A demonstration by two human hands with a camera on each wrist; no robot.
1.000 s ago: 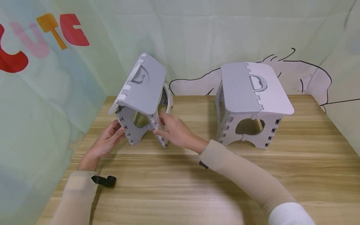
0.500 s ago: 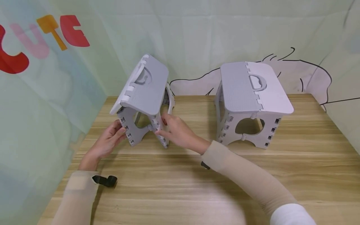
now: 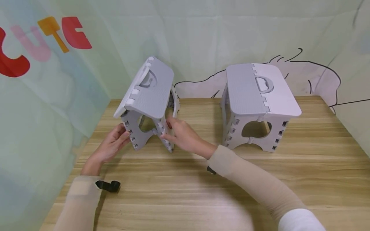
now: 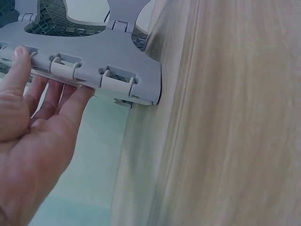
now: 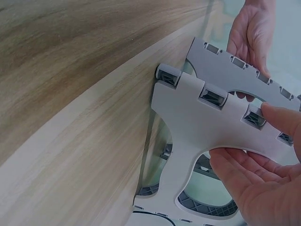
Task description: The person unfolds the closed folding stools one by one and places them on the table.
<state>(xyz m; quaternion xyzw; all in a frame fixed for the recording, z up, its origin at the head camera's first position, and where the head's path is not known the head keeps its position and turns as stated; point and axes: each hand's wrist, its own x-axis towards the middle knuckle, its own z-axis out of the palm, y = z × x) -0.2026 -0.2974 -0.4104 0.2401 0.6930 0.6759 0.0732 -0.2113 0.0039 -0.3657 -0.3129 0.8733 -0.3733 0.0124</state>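
Note:
A grey and white folding step stool (image 3: 154, 88) stands partly folded on the left of the table, its hinged top peaked like a roof and its front legs bent inward. My left hand (image 3: 111, 142) grips the left front leg edge; in the left wrist view the thumb (image 4: 18, 70) lies on the near face with the other fingers behind the hinges. My right hand (image 3: 185, 134) pinches the right leg panel (image 5: 202, 108), thumb at the hinged edge and fingers through the side opening. A second folding stool (image 3: 260, 89), fully unfolded with a flat top, stands to the right.
The wood-grain table (image 3: 173, 192) runs back to a pale printed cloth backdrop (image 3: 196, 41) close behind both stools. Coloured letters (image 3: 50, 30) show on the left cloth. Black straps with small cameras (image 3: 108, 186) sit at the wrists.
The left stool has shifted slightly to the right along with my right hand. My left hand keeps its hold nearly in place, and the right stool stays put.

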